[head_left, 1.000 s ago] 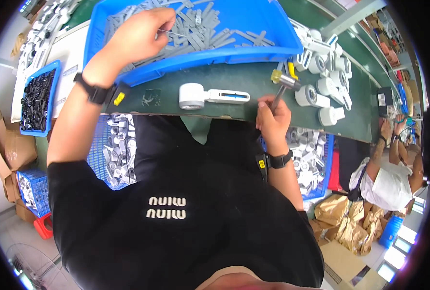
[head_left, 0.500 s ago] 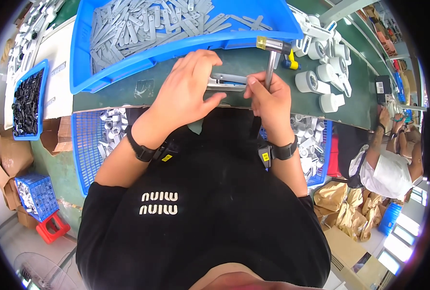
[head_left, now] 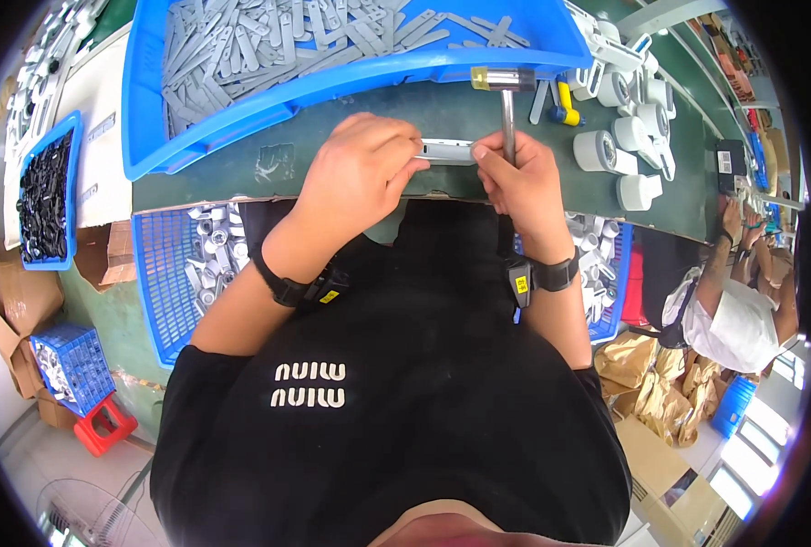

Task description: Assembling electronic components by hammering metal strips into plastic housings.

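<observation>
A slim light-grey plastic handle part (head_left: 447, 151) spans the gap between my hands, close above the green table. My left hand (head_left: 355, 173) is closed on its left end, fingers bent over the far side and thumb on the near side. My right hand (head_left: 526, 182) wraps round the shaft of a small mallet (head_left: 508, 118), which has a yellow face and a dark face on its head. That hand's thumb and forefinger also touch the part's right end. The palm side of my left hand is hidden.
Beyond my hands stands a blue tray (head_left: 332, 77) of flat grey strips. White round-headed parts (head_left: 597, 151) and a yellow-and-blue tool (head_left: 565, 105) lie at right. A tray of black pieces (head_left: 45, 191) is at left. Blue crates (head_left: 164, 283) flank me; a co-worker (head_left: 733, 310) is at far right.
The handle part has been turned: its open inside with a blue strip showed before, and now a smoother grey side shows. My left fingers have closed further round its end.
</observation>
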A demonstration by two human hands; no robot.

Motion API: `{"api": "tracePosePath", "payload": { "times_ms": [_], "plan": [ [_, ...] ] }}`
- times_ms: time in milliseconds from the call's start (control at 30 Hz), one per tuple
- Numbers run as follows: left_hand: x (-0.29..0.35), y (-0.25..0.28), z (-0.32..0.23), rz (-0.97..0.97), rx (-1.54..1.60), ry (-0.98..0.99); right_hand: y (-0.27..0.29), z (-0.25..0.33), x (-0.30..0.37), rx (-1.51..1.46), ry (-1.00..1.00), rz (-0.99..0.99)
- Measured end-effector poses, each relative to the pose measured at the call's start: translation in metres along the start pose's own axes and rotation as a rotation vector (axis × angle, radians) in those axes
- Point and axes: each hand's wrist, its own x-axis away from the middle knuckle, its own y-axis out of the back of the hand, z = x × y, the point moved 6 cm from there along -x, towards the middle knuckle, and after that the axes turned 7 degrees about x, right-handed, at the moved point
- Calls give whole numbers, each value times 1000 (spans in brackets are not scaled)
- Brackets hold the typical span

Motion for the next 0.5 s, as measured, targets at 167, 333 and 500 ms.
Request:
{"api": "tracePosePath", "payload": {
  "times_ms": [167,333,500],
  "plan": [
    [-1,-1,-1,2,-12,12,2,-5,-3,217,129,-96],
    [-3,0,-1,1,-16,-19,-5,10,2,393,301,-230],
    [-6,0,-9,40,-97,-28,-3,1,-2,372,332,-145]
  ]
}}
